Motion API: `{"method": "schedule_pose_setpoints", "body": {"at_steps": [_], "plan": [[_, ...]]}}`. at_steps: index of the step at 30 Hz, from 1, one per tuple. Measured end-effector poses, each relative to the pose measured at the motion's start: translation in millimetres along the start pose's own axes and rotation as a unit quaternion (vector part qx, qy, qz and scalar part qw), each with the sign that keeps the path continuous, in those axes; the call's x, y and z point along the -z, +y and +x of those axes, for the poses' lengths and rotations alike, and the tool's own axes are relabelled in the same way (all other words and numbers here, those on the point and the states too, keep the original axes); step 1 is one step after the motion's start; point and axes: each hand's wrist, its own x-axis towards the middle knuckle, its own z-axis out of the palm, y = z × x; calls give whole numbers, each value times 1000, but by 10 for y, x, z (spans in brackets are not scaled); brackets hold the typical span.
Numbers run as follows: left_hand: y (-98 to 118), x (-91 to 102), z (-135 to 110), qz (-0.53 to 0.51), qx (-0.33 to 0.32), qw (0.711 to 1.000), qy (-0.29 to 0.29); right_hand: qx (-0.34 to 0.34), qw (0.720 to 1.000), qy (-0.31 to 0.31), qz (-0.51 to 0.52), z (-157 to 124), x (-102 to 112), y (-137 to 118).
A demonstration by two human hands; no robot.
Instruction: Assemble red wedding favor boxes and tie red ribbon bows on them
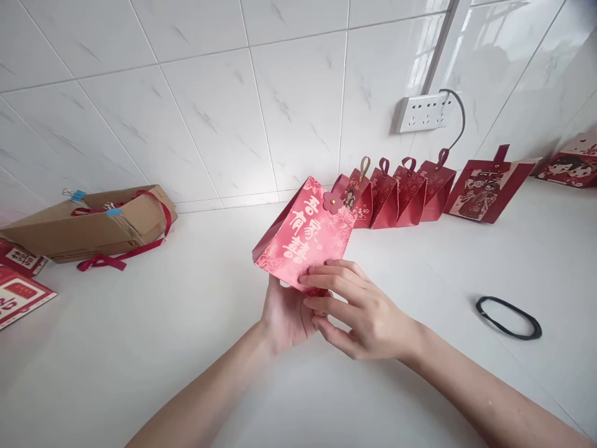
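A pink-red paper gift box with pale Chinese characters and a flower-shaped clasp is held tilted above the white table. My left hand supports it from below, its fingers partly hidden behind the box. At the box's lower right edge, my right hand presses several fingers on the front panel, with the thumb tucked near the base. Just behind stands a row of similar red gift boxes with ribbon loops on top.
On the left lies an open cardboard box with binder clips and red ribbon. Red printed packets sit at the left edge. A black elastic band lies on the right, below a dark red box. A white power strip is on the wall.
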Motion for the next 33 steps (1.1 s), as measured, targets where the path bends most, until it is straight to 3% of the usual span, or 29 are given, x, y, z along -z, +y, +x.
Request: {"method": "schedule_pose_setpoints", "body": {"at_steps": [5,9,17,23,33], "plan": [[-1,-27,-4,-34,5,999,-30,36,999,25,4,-7,-1,-20],[2,-26,-16,-31,-14,999,-28,-20,998,54,10,-35,6,8],[18,-11,1,3,-52,998,46,-120,989,84,32,-70,11,118],[38,-34,10,2,-50,996,70,-197,968,92,124,-71,14,130],[42,-50,4,24,-39,996,71,-207,966,83,128,-84,32,115]]}}
